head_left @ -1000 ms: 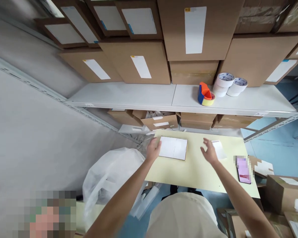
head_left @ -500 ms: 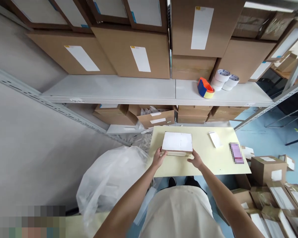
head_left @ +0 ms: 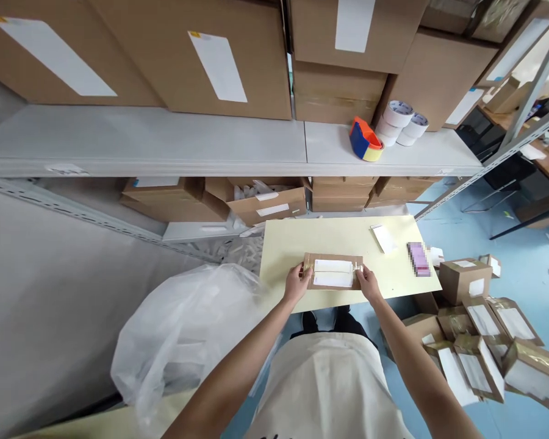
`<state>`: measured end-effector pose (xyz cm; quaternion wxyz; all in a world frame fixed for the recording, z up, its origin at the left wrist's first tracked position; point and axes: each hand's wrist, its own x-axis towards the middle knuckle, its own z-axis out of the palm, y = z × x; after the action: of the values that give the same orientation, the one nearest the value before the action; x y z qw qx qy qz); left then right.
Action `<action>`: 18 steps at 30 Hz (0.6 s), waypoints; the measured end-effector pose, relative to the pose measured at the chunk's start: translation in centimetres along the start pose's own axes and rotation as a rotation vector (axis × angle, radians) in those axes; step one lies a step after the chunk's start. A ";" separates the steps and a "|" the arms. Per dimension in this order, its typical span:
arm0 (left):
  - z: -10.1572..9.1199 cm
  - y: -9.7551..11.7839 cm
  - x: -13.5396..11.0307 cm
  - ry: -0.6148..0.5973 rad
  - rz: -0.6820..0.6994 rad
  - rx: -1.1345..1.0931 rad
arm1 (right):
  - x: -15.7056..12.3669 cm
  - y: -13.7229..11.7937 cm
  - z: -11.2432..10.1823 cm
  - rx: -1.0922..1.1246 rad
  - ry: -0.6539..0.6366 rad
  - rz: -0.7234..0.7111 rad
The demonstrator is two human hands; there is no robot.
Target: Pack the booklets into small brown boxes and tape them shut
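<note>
A small brown cardboard box (head_left: 333,266) is held between my two hands over the pale yellow table (head_left: 320,235). The side facing me has clear tape at both ends and a white label split by a seam. My left hand (head_left: 297,283) grips the left end, its thumb on the near face. On the right end, my right hand (head_left: 368,283) has its fingers closed in the same way. Whether the box rests on the tabletop or is just above it, I cannot tell. The box's underside and far side are hidden.
A white paper slip (head_left: 384,238) and a blurred purple item (head_left: 419,259) lie on the table's right. A tape dispenser (head_left: 365,140) and white tape rolls (head_left: 399,113) sit on the shelf (head_left: 238,143). Taped boxes (head_left: 485,350) cover the floor at right; a plastic bag (head_left: 183,329) bulges left.
The box has been turned over: its white top faced up earlier, and now a brown taped side with labels shows. My right hand has closed on the right end. The view has shifted.
</note>
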<state>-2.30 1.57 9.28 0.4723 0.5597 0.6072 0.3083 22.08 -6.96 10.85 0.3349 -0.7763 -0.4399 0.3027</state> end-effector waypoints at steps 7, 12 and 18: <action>1.1 -0.6 1.6 0.011 0.037 0.120 | 3.4 1.1 1.4 -0.013 0.015 0.027; 2.2 0.0 2.3 0.110 0.033 0.209 | 6.4 4.2 -2.3 -0.067 -0.057 -0.053; 3.6 5.0 2.0 0.228 0.297 0.463 | 13.7 10.5 -9.9 -0.554 -0.189 -0.253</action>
<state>3.06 3.87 12.03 0.2104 0.6972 0.6218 0.2881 40.54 -1.39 6.05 0.1034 -0.7455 -0.6279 0.1983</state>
